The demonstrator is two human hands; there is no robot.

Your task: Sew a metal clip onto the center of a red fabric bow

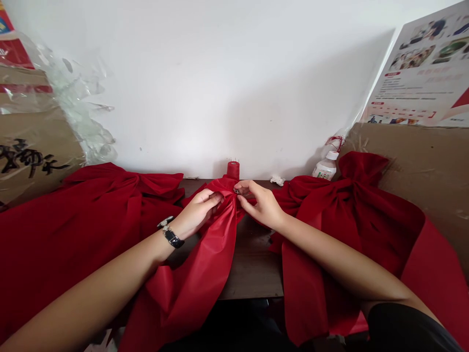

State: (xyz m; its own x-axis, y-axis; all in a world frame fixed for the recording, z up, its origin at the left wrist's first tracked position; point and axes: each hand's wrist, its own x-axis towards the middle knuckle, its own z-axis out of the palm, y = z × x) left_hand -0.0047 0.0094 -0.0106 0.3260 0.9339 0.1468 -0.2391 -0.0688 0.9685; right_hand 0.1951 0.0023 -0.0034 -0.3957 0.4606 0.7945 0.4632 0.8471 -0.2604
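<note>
A length of shiny red fabric [205, 264] is gathered at its top near the table's back and hangs down toward me. My left hand [198, 211], with a black watch on the wrist, is closed on the gathered part from the left. My right hand [258, 203] pinches the same gathered knot from the right, fingertips meeting the left hand's at the middle. Just behind the knot stands a small red spool [233, 169] with pins or wires sticking up from it.
Finished red bows lie in piles at left [84, 215] and right [351, 210]. A dark wooden table [252, 269] shows between them. A white plastic bottle [325, 168] stands by the wall. Cardboard boxes sit at left [32, 146] and right [425, 171], a printed poster [421, 73] above.
</note>
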